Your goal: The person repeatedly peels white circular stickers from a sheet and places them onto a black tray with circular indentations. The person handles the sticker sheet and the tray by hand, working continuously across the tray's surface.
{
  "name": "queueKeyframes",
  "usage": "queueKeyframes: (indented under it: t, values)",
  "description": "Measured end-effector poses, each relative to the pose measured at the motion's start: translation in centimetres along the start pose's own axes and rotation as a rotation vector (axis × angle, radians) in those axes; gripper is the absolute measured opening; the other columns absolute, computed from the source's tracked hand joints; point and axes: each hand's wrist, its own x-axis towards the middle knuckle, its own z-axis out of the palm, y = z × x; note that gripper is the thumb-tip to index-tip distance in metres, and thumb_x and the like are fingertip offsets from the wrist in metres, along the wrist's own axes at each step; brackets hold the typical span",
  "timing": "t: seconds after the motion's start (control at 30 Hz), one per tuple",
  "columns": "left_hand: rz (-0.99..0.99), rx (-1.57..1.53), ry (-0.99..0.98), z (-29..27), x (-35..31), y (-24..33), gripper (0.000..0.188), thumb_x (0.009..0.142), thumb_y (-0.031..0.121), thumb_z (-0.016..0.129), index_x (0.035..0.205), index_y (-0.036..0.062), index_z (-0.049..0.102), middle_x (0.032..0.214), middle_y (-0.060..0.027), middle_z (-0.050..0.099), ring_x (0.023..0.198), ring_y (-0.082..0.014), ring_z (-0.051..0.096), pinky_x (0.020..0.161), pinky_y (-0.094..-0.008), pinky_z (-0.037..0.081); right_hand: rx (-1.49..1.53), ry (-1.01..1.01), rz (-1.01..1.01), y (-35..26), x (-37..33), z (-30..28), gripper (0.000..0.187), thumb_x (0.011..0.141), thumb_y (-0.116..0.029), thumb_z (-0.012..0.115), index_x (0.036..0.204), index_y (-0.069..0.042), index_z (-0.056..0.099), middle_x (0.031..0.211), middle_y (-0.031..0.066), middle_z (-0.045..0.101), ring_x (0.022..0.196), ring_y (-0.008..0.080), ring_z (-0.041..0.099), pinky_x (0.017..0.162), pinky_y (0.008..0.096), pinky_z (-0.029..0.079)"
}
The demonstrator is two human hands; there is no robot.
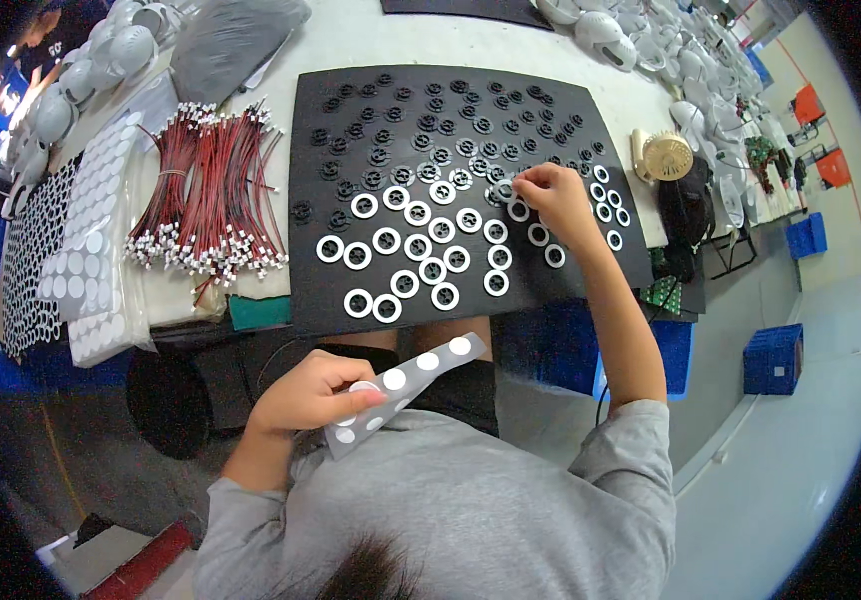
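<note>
Bench [351, 40] bore wires [216, 180] left of the board [321, 290]. Right hand [554, 200], over the board and nearer its rings [376, 241], was pinched, contents unclear; left hand [313, 395], in front, clamped 1 strip [411, 382] slanting toward the board.

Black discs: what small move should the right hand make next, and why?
Probably the right hand should press down the white ring at its fingertips, centred: many nearer black discs carry such rings, while many farther ones lie bare.
</note>
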Motion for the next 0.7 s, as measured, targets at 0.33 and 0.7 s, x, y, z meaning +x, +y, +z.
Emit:
queueKeyframes:
  t: [0.33, 0.7]
  values:
    - [0.087, 0.037, -0.019, 0.4, 0.4, -0.4, 0.023, 0.078, 0.021, 0.056, 0.069, 0.0, 0.055, 0.053, -0.0053, 0.049, 0.046, -0.0097, 0.044, 0.044, -0.0242, 0.034, 0.124, -0.047, 0.023, -0.9, -0.4, 0.3, 0.02, 0.07, -0.017, 0.06, 0.076, 0.002, 0.062, 0.067, 0.0128, 0.061, 0.059, 0.0165, 0.058, 0.057, 0.0264, 0.045]
    - [0.042, 0.104, -0.098, 0.2, 0.8, 0.1, 0.018, 0.074, 0.019, 0.06, 0.071, 0.0013, 0.057, 0.061, -0.0081, 0.057, 0.053, -0.0151, 0.056, 0.049, -0.0257, 0.041, -0.152, 0.057, -0.122, -0.1, -0.7, 1.9, 0.019, 0.065, -0.021, 0.062, 0.064, -0.003, 0.062, 0.067, 0.0135, 0.059, 0.064, 0.0268, 0.056, 0.061, 0.035, 0.043]
